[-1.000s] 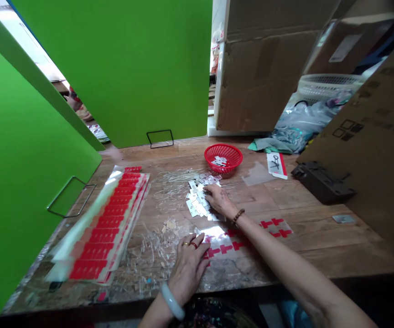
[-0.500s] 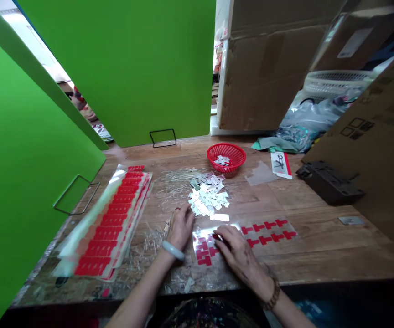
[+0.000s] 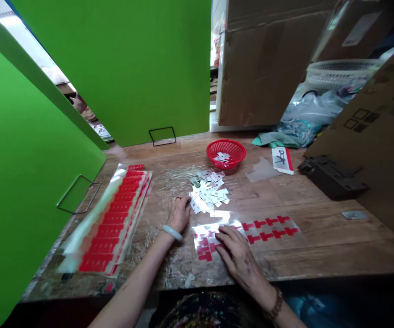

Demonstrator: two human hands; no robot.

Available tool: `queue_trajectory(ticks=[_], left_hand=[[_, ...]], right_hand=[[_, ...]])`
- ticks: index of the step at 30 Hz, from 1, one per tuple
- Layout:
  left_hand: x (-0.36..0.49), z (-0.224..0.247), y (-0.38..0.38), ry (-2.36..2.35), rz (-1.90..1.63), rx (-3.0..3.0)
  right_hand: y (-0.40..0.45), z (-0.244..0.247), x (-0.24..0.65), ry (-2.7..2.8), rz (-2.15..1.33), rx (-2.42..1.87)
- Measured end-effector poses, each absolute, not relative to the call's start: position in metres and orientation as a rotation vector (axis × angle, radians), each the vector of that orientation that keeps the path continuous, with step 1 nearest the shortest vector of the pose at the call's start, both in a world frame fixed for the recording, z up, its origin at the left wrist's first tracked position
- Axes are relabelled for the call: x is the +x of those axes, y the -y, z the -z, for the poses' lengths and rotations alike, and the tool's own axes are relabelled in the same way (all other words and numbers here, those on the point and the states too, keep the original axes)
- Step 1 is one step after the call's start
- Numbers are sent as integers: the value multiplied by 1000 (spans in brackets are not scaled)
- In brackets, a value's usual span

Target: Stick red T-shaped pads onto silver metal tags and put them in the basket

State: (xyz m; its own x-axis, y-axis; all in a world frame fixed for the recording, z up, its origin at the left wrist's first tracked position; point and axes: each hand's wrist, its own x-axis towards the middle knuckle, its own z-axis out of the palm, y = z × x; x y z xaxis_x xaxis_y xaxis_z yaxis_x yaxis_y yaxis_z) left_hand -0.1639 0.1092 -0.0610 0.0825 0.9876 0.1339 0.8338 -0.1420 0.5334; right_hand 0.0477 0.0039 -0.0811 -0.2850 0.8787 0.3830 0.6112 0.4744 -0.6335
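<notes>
Resting on a clear sheet with red shapes, the right hand has its fingers released and extended, the thumb standing apart from the index finger. The sheet lies flat on the tabletop, running from just left of these fingers to well right of them. The left hand has its fingers loosely bent at the left edge of a pile of metal plates; whether they grasp a plate, I cannot tell. That pile sits just right of the left fingers and beyond the right ones. Farther out past both sets of fingers stands a red basket with more small pieces inside. Well left of the left fingers lies a stack of red-printed sheets. Well to the right of the right fingers, a dark block rests near a cardboard panel.
</notes>
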Motion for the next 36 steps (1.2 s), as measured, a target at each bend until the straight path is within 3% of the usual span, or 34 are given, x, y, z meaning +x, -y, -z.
queue_trajectory(ticks=[11,28,36], left_hand=[[-165,53,-51,-1735,-657,1828],[-149,50,-41,-1480,-748,1100],[-127,57,-25,-1316,-1021,737]], right_hand=[[-1,81,50,2043,-491,-1232],[0,76,49,2012,-508,-1229],[-1,78,49,1944,-553,-1215]])
